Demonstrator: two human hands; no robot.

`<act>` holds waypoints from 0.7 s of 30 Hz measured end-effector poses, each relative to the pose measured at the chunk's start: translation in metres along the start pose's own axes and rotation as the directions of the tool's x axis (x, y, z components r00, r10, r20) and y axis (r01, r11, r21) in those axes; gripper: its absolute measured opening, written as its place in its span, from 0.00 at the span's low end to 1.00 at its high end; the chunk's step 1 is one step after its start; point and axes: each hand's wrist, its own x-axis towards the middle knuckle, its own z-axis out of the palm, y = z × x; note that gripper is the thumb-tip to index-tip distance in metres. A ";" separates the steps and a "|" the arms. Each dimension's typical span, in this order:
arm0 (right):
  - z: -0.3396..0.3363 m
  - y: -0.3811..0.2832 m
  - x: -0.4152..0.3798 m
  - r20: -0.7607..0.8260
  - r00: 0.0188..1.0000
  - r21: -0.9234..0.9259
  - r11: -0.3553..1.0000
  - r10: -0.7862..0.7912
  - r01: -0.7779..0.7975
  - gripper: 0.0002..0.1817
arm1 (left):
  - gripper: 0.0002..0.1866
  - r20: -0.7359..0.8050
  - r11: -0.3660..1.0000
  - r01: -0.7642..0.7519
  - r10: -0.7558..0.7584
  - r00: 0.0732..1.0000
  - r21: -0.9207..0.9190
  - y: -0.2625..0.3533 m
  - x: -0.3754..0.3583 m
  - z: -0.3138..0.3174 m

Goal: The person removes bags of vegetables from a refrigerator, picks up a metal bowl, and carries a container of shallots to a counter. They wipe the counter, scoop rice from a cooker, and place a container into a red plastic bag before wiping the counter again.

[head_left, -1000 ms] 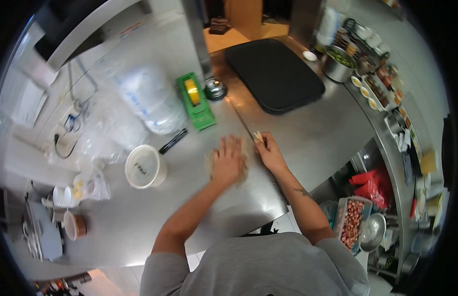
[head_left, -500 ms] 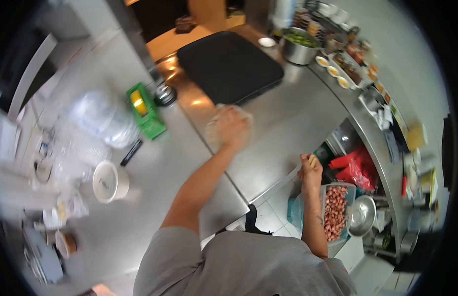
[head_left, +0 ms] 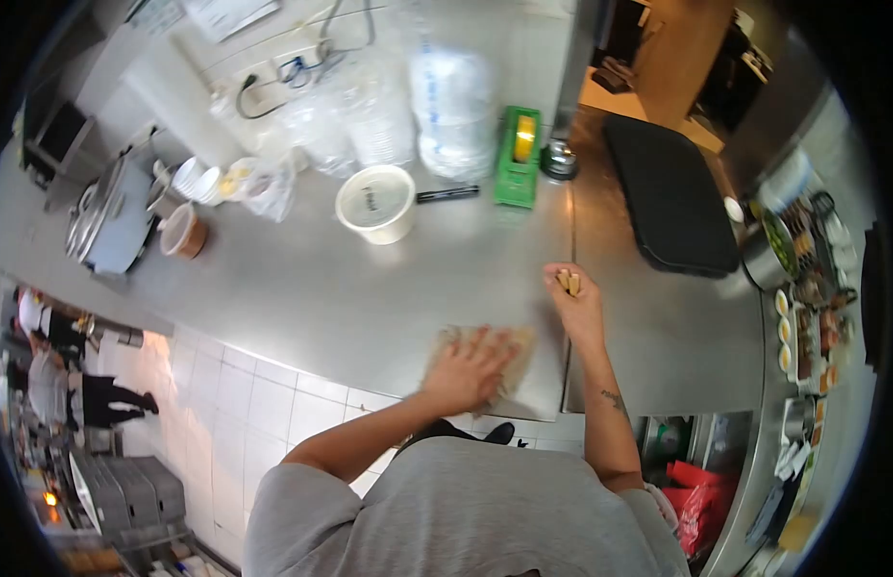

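Across the metal counter, a black tray lies at the right, beyond the seam. Near the front edge, a beige cloth lies flat under the left hand, its fingers slightly spread. A white tub stands farther back, a black marker just beside it. Near the seam, the right hand has its fingers curled around small tan pieces.

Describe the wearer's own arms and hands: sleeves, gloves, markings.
Left hand and right hand are both bare, with no gloves; no watch or bracelet visible. Grey T-shirt with short sleeves, forearms uncovered. The right forearm has a small dark tattoo on it, too small to read. No marking seen on the left forearm.
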 end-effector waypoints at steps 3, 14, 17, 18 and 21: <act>0.058 -0.023 0.008 0.148 0.989 0.073 0.997 -0.007 -0.004 0.06 | 0.32 -0.067 0.950 0.295 -0.289 0.955 0.102 -0.080 -0.043 -0.006; 0.244 0.001 0.131 -0.117 0.993 -0.326 0.945 -0.020 -0.019 0.26 | 0.30 -0.335 0.877 0.473 -0.472 0.816 -0.083 -0.243 -0.015 -0.014; 0.227 0.009 0.137 -0.158 0.986 -0.277 0.961 -0.057 0.011 0.24 | 0.31 -0.257 0.938 0.335 -0.348 0.902 -0.092 -0.267 -0.052 -0.025; 0.219 0.014 0.136 -0.200 0.976 -0.255 0.966 -0.091 0.038 0.23 | 0.31 -0.258 0.930 0.359 -0.366 0.894 -0.075 -0.290 -0.070 -0.029; 0.208 -0.023 0.104 -0.345 0.926 -0.279 0.959 -0.154 0.056 0.17 | 0.31 -0.250 0.843 0.533 -0.532 0.809 -0.072 -0.368 -0.133 -0.045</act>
